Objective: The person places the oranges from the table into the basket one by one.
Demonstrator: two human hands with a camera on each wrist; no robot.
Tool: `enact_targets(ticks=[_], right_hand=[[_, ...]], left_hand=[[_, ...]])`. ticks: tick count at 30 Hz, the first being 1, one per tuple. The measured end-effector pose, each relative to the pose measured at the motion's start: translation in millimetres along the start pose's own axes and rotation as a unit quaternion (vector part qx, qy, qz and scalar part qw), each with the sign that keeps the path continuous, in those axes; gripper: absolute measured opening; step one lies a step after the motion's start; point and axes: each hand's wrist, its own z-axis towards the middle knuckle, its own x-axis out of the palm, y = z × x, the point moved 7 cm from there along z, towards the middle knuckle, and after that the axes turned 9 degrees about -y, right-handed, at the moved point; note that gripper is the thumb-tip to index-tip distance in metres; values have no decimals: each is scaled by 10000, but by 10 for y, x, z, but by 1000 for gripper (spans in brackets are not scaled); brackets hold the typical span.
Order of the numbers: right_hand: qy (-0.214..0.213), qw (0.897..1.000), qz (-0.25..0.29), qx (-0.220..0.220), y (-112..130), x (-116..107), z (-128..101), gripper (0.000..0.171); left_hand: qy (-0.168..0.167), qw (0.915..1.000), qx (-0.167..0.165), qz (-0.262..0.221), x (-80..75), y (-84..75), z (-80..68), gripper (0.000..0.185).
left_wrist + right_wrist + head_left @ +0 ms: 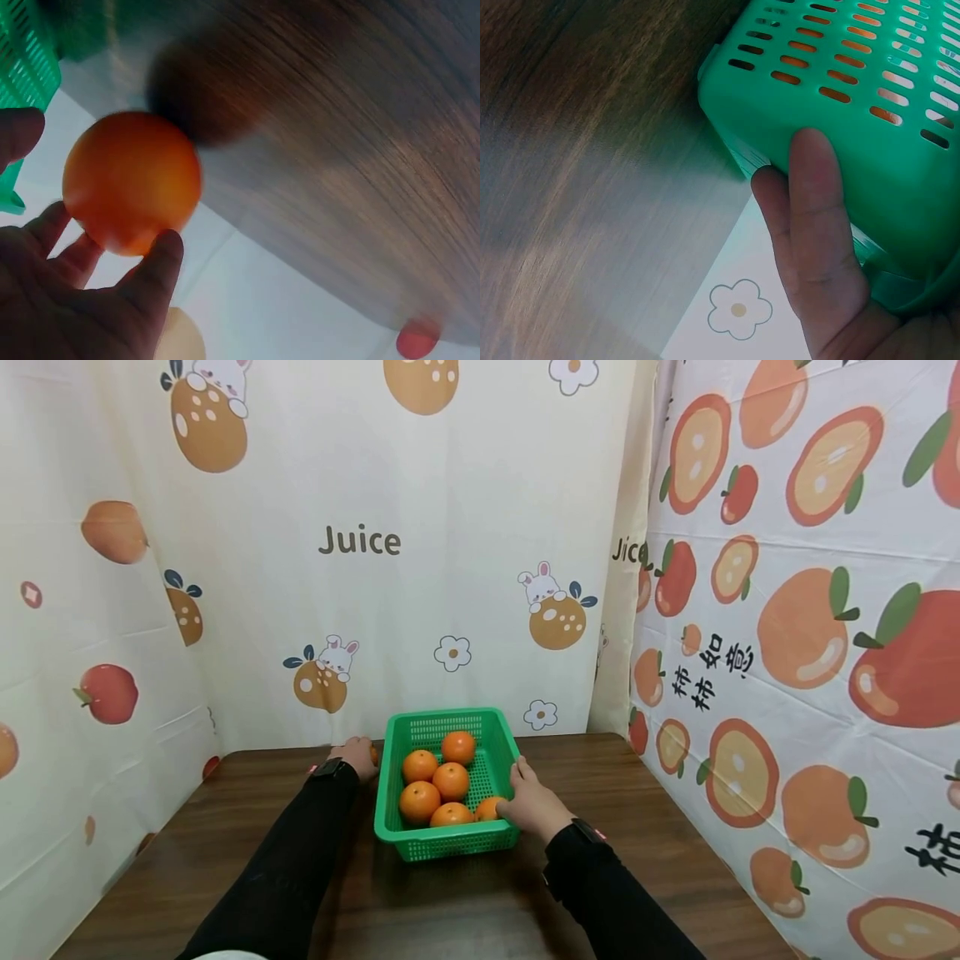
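A green plastic basket (486, 752) stands on the table with several oranges (451, 782) inside it. To its left, near the table's back edge, my left hand (354, 757) holds another orange (133, 184). The left wrist view shows its fingertips (166, 247) against that orange, and the thumb on the side towards the basket. My right hand (536, 804) grips the basket's right side. Its thumb reaches over the rim, while the fingers (815, 195) lie along the outer wall in the right wrist view.
The brown wooden table (600, 860) lies under everything. A printed curtain (450, 593) hangs behind it, and another fruit-patterned sheet (750, 693) closes off the right side. A white sheet (45, 635) hangs on the left.
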Motion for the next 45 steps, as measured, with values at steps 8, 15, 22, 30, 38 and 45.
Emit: enact_targets(ticks=[8,15,22,30,38,45], right_hand=[[23,9999,113,-39,59,-25,-33,83],[23,10000,37,-20,4,-5,-10,84],[43,9999,89,-39,24,8,-23,84],[-18,9999,61,-79,-16,-15,-5,84],[94,9997,176,-168,41,-36,-34,83],[129,9997,73,-202,41,-27,-62,83]], left_hand=[[201,9993,-241,-186,-28,49,-149,62],[278,9991,71,-297,31,71,-160,62],[447,9951,-100,-882,251,191,-231,64],[671,9971,82,-349,159,32,-358,57],[729,9966,-111,-355,86,-63,-543,53],[690,9974,-133,-178,50,-182,-671,54]])
